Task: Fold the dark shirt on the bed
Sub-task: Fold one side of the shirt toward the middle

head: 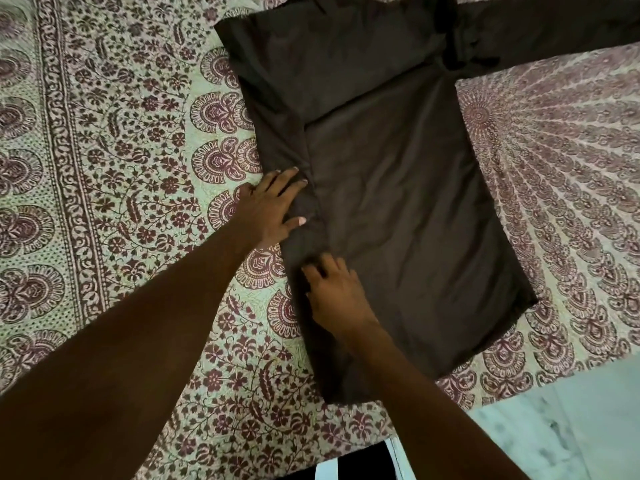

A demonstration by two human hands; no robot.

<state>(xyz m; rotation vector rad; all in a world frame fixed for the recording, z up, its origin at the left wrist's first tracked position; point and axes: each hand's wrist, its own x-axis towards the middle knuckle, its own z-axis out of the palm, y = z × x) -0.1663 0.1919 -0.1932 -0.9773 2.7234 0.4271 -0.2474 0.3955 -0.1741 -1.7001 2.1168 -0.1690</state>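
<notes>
Bed [114, 140]: covered edge to edge by a pale spread printed with maroon flowers, paisley fans and a banded border at the left; a radiating fan motif fills the right side. Pale floor [571, 427] shows at the lower right corner, past the bed's edge.

Dark shirt [398, 202]: lies flat on the spread, centre to upper right, body running from the top of the view down toward the near bed edge. Its left side is folded inward over the body, leaving a long straight crease. One sleeve [554, 32] extends out to the upper right, with bunched fabric where it joins the body.

Left hand [270, 206]: palm down, fingers straight and spread apart, pressing the folded left edge of the shirt about midway along; the heel of the hand rests over the bedspread.

Right hand [336, 289]: lower on the same folded edge, resting on the cloth with fingers bent at the crease; whether they pinch the fabric cannot be told.
</notes>
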